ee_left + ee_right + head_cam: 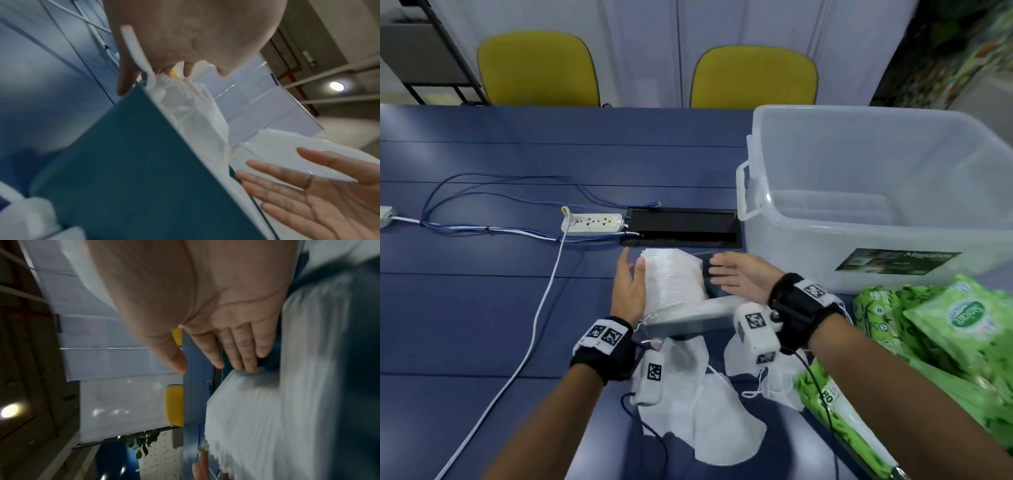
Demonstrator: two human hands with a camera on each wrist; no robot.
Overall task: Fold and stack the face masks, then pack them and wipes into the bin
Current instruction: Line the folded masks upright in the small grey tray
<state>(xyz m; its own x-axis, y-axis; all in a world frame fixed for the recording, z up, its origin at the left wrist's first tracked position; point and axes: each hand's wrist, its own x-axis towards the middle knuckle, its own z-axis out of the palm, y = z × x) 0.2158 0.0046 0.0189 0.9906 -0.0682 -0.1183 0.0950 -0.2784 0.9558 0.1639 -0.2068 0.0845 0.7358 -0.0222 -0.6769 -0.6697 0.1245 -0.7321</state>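
The left hand [628, 291] lay flat-fingered against the 9 o'clock side of the stack of folded face masks [674, 284], while the right hand [739, 277], fingers straight, flanked it at 3 o'clock. The stack sat in a teal box [688, 323], with the clear bin [876, 192] at 2 o'clock and green wipes packs [945, 325] at 4 o'clock.

Mid-frame: stack of folded masks [674, 284] flanked by left hand [628, 291] and right hand [739, 279], fingers straight. Loose masks [709, 404] below. Clear bin [876, 192] upper right; green wipes packs [941, 346] lower right.
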